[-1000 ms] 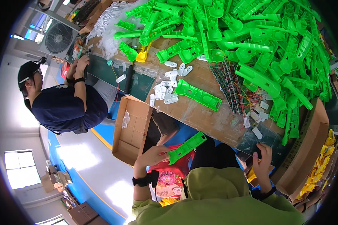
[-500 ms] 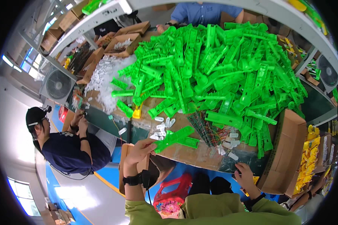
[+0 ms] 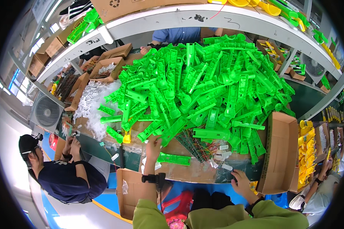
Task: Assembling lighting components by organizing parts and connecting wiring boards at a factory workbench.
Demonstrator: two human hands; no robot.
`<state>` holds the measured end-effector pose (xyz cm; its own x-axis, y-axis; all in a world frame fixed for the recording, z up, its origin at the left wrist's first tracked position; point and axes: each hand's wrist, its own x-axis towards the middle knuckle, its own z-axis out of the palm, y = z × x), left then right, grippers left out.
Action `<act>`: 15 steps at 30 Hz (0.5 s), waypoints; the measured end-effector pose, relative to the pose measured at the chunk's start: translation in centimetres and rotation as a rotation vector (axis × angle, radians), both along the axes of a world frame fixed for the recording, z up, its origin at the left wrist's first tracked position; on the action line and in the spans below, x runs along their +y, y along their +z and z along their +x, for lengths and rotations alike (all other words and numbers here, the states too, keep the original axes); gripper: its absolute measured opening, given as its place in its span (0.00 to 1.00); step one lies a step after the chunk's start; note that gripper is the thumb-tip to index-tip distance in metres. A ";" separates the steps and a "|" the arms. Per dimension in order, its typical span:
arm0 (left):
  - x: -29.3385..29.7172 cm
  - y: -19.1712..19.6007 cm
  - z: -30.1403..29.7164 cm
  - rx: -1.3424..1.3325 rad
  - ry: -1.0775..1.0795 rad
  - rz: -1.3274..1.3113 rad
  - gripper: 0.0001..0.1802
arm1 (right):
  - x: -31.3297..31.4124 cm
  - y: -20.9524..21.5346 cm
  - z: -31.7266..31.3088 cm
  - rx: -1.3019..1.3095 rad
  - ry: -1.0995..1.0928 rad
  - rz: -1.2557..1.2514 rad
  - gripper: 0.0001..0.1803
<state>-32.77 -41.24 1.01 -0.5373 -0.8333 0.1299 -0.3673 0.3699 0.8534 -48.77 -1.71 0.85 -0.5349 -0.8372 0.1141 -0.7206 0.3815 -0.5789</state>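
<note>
My left hand (image 3: 153, 148) reaches forward over the table at the near edge of a big heap of green plastic parts (image 3: 202, 84). Its fingers are closed on the near end of a long green plastic housing (image 3: 174, 131), which slants away to the right against the heap. Just below lies another green housing (image 3: 174, 159), flat on the cardboard. At the table's front edge, my right hand (image 3: 242, 184) has its fingers apart and seems to hold nothing. Close to its fingertips is a small white plastic piece (image 3: 227, 167).
Wired circuit boards (image 3: 191, 145) and small white pieces lie mid-table. A cardboard box (image 3: 281, 152) stands at right; another box (image 3: 129, 191) sits below the table edge at left. A co-worker (image 3: 65, 173) works at left. A metal shelf beam (image 3: 160, 22) crosses above.
My left hand has moved forward, carrying the green housing up to the heap. My right hand stays by the table's front edge. The whole view has shifted slightly.
</note>
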 end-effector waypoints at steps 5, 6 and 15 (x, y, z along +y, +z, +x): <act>-4.2 0.3 1.6 -0.033 0.029 0.013 0.11 | 0.1 -1.9 0.1 0.062 -0.003 -0.042 0.21; -5.2 0.2 1.9 -0.070 0.035 0.054 0.11 | -0.2 -2.1 0.4 0.100 -0.033 -0.021 0.22; -6.2 -0.1 1.8 0.058 -0.069 0.045 0.13 | -0.2 -3.6 0.7 0.183 -0.082 0.077 0.24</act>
